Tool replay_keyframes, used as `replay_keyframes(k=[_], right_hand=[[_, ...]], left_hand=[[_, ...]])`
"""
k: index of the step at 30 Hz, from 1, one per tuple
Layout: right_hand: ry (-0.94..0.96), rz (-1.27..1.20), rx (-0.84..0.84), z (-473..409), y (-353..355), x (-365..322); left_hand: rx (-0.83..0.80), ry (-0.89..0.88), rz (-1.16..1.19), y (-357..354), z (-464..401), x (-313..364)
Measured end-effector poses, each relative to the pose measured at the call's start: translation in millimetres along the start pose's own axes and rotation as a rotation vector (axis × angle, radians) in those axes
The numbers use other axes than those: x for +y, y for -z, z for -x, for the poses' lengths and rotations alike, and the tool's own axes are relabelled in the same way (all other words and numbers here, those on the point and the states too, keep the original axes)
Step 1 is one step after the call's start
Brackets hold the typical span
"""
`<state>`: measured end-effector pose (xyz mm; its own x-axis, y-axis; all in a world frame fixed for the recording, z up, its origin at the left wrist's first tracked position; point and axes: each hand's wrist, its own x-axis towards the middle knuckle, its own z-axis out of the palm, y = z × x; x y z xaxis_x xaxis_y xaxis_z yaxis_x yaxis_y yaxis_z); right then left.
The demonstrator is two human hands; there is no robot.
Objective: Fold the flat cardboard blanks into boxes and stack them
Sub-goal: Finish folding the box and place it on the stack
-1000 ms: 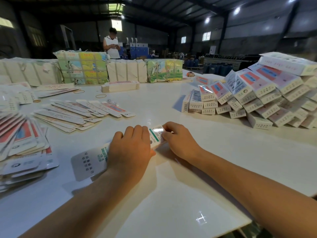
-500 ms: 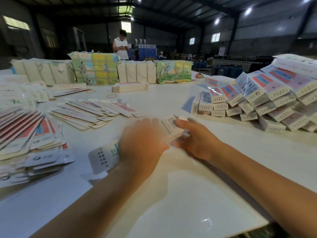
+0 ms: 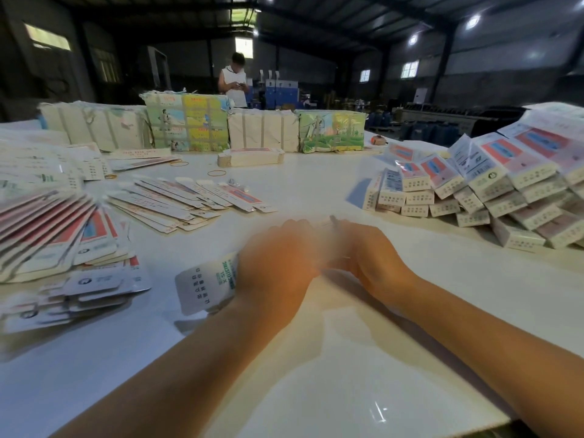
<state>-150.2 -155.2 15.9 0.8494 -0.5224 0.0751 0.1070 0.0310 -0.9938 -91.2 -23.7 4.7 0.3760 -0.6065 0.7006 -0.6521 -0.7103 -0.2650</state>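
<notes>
Hands meet over blank (image 3: 205, 287); left hand (image 3: 278, 263) grips it.

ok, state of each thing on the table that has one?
blank in hands: held, near flap still flat
left hand: gripping blank, blurred
right hand: on blank's far end, grip unclear
loose blanks: flat, fanned
folded boxes: closed, stacked
wrapped bundles: unopened

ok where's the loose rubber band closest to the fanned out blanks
In the head view the rubber band lies flat on the white table, left of centre, just beyond the fanned blanks and in front of the small bundle of blanks.
</notes>
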Motion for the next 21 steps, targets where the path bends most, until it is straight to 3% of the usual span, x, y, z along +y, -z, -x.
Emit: replay_keyframes(k=[4,8,21], right_hand=[[-0.064,-0.256,-0.023,-2.5,3.7,-0.2],[-0.032,-0.325,-0.017,-4.6,7.1,-0.4],[0.181,0.207,0.051,-0.2,7.1,4.6]], left_hand=[[0.007,0.011,0.02,-0.9,-0.5,-3.2],[0.027,0.014,0.049,-1.1,-0.9,-6.1],[0.036,-0.068,-0.03,0.6,0.2,-4.4]])
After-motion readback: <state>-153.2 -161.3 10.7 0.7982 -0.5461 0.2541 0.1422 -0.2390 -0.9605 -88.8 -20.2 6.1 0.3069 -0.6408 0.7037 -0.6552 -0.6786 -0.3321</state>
